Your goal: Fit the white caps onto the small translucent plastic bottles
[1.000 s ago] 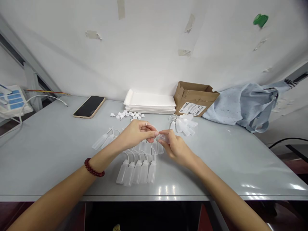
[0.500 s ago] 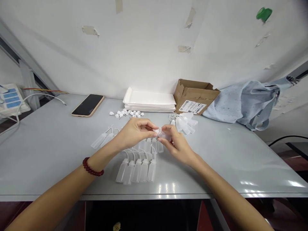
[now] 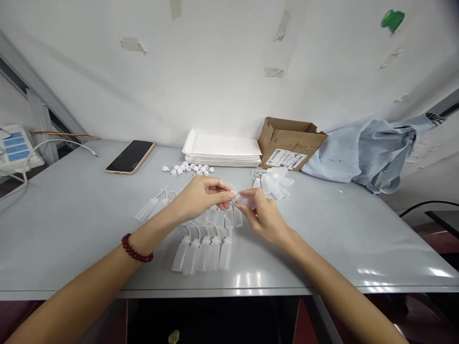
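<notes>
- Bottle (image 3: 248, 202) lay tilted above the table (image 3: 304, 267) in our right hand (image 3: 263, 212), thumb and fingers closed round its body, probably to steady it.
- Our left hand (image 3: 206, 193) pinched a white piece (image 3: 233, 195) by the bottle's neck, fingertips together; fingers hid most of it, so we could not tell its shape.
- We had five bottles (image 3: 203, 255) side by side, pointing one way, likely for neatness.
- Our hands partly blocked our view of more bottles (image 3: 238, 218) behind.
- Loose caps (image 3: 179, 168) and a bottle pile (image 3: 276, 185) lay beyond, seemingly within reach.
- Envelopes (image 3: 222, 152), box (image 3: 287, 145), phone (image 3: 131, 156) and cloth bag (image 3: 355, 155) sat farther back, not obstructing us.
</notes>
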`<state>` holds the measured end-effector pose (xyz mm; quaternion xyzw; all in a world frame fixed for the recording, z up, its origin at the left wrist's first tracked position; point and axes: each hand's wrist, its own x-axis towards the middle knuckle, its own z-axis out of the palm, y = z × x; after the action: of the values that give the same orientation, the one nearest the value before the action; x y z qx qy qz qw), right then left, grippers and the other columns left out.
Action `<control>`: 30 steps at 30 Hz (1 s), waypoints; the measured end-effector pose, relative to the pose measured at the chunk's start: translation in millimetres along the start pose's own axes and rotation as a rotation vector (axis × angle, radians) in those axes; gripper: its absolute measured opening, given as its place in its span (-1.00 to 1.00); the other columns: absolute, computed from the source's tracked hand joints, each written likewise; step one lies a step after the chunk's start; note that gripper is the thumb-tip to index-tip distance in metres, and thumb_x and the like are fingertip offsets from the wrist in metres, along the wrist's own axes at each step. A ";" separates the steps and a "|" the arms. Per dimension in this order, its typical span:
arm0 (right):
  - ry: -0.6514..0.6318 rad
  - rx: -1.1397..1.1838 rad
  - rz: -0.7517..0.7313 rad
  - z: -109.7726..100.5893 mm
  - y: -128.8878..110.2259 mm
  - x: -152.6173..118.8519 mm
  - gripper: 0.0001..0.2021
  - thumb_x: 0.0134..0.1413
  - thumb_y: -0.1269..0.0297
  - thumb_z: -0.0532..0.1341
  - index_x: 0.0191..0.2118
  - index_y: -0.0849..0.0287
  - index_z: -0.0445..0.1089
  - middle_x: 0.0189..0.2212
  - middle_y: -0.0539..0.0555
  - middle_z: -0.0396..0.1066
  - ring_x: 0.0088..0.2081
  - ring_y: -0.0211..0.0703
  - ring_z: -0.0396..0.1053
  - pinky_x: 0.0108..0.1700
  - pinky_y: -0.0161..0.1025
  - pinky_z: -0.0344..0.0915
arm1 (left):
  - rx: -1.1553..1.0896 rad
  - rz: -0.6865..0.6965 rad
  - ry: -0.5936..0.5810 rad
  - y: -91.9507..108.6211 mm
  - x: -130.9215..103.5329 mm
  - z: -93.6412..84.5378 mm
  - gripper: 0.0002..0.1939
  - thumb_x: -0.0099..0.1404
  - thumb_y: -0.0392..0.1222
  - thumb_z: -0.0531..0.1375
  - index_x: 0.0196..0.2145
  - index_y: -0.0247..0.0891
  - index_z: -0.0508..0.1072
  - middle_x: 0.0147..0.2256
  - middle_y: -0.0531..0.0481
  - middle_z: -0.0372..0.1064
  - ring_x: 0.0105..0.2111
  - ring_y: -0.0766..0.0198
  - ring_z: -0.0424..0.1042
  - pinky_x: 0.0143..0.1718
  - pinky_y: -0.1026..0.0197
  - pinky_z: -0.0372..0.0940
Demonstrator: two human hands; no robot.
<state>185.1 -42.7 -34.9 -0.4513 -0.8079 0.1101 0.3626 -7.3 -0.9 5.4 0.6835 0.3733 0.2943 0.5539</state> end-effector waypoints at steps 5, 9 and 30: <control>-0.048 0.050 0.041 -3.1 -1.6 1.7 -0.83 0.18 0.30 0.10 -0.12 0.15 0.15 -0.36 0.09 0.44 -0.44 -0.17 0.43 -0.50 -0.30 0.25 | 0.035 0.115 0.023 -5.4 0.0 0.0 -0.82 0.13 -0.17 0.27 -0.31 -0.31 0.50 -0.33 -0.03 0.46 -0.31 0.26 0.44 -0.29 0.26 0.36; -0.026 0.078 0.043 -3.3 -2.0 2.0 -0.83 0.17 0.30 0.11 -0.13 0.16 0.15 -0.37 0.07 0.43 -0.47 -0.22 0.41 -0.52 -0.33 0.23 | -0.004 0.086 0.036 -6.0 1.0 0.1 -0.80 0.09 -0.18 0.30 -0.30 -0.30 0.50 -0.31 -0.03 0.46 -0.26 0.25 0.43 -0.29 0.27 0.35; -0.021 0.033 -0.006 -1.3 -1.7 1.3 -0.82 0.18 0.33 0.10 -0.10 0.16 0.14 -0.35 0.10 0.45 -0.43 -0.17 0.44 -0.48 -0.30 0.29 | 0.174 0.110 -0.049 3.9 -2.9 -1.9 -0.81 0.22 -0.15 0.18 -0.26 -0.26 0.52 -0.46 0.04 0.44 -0.41 0.32 0.42 -0.42 0.32 0.30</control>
<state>184.5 -42.8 -32.5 -0.4416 -0.8111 0.1268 0.3620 -9.8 -2.8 9.6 0.7555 0.3459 0.2741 0.4842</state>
